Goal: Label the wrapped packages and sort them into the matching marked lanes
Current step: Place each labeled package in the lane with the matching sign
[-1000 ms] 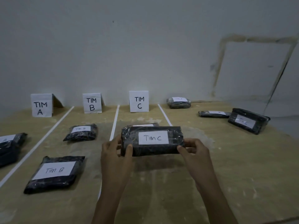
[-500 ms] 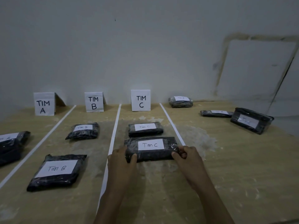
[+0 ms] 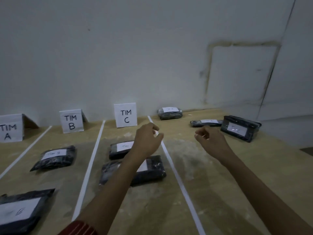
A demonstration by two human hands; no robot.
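Hands (image 3: 147,141), seemingly empty, above table (image 3: 220,192)

Left hand (image 3: 147,140) sits at frame centre, fingers loosely curled, thumb apart from them, nothing held. Right hand (image 3: 211,141) sits right of centre at like height, fingers curled loosely inward, nothing held. Left forearm (image 3: 118,180) enters from bottom centre, red striped sleeve (image 3: 79,228) at its base; right forearm (image 3: 257,180) enters from the lower right corner.

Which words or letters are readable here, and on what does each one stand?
"TIM A": left sign
"TIM B": middle sign
"TIM C": right sign
"Tim B": far package, lane B
"B" only: near package, lane B
Too blurred or hidden to read: other package labels.
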